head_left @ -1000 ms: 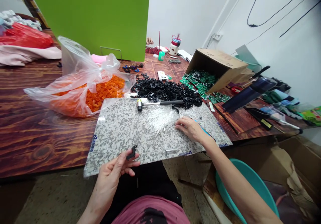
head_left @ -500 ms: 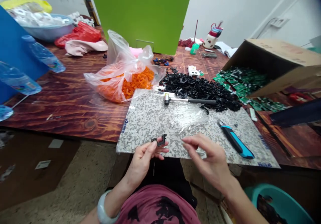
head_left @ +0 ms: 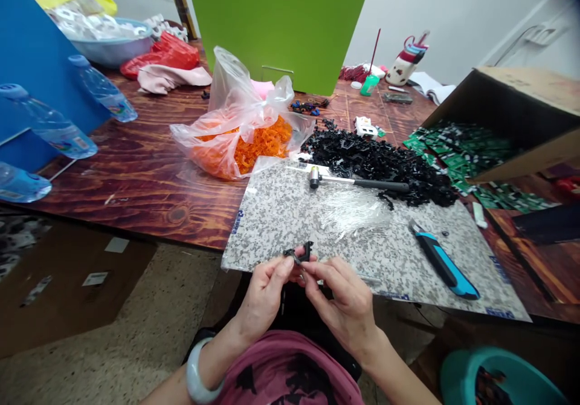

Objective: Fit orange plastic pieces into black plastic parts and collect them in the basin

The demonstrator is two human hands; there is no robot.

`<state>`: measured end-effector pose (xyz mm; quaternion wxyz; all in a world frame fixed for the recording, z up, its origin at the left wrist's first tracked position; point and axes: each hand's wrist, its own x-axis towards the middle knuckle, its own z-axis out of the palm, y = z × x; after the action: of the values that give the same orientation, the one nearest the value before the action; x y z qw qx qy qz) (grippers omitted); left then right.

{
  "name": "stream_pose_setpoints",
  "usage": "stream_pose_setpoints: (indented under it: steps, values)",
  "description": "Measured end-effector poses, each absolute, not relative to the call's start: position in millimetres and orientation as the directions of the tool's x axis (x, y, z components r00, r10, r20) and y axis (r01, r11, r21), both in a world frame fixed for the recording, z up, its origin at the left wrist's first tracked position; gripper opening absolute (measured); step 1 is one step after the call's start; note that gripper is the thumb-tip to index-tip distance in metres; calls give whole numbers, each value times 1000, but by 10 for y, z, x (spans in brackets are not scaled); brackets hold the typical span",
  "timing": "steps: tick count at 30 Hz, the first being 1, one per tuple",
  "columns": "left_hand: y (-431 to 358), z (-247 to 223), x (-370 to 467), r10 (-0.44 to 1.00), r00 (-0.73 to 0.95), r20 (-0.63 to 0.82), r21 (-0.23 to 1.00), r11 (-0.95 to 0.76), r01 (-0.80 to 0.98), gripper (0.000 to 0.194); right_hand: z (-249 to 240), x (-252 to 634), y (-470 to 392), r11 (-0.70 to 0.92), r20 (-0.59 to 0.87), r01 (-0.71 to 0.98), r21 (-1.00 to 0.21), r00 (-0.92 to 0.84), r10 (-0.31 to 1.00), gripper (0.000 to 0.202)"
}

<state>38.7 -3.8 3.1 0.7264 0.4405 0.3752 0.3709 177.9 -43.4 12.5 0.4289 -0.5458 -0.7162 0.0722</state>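
Observation:
Between the thumb and fingers of my left hand [head_left: 267,287] is a small black plastic bracket [head_left: 307,252], held over the near edge of the speckled board [head_left: 276,211]. My right hand [head_left: 342,299] is closed in a pinch right at the bracket, its fingertips meeting those of my left hand. What the right fingertips hold, if anything, is too small to make out. Beyond the hands lie a heap of thin clear strips [head_left: 348,211], a small hammer [head_left: 357,182] and a pile of black plastic parts [head_left: 376,163].
Blue-handled cutters [head_left: 446,263] lie at the board's right. A bag of orange parts [head_left: 254,145] stands at its back left. Green circuit boards [head_left: 475,145] spill from a cardboard box [head_left: 534,97]. Water bottles [head_left: 104,90] are at far left, a teal bucket [head_left: 457,369] below right.
My right hand has moved left, from apart over the board to the bracket in my left hand. The whole view has shifted slightly to the left.

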Motion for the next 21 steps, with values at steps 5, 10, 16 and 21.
stream_pose_setpoints:
  steps: [5,10,16,21]
  values:
    - [-60,62,378,878,422,-225,934,318,-163,33,153,1738,-450,392,540,721,-571,-30,841,15]
    - [-63,101,409,905,376,-199,951,271,-151,32,166,1713,-463,400,550,714,-575,-24,835,17]
    - [-64,114,415,908,372,-194,952,266,-151,30,180,1688,-471,414,565,709,-571,-27,825,19]
    - [-66,135,410,901,383,-206,948,281,-152,30,182,1678,-477,416,569,707,-572,-23,822,19]
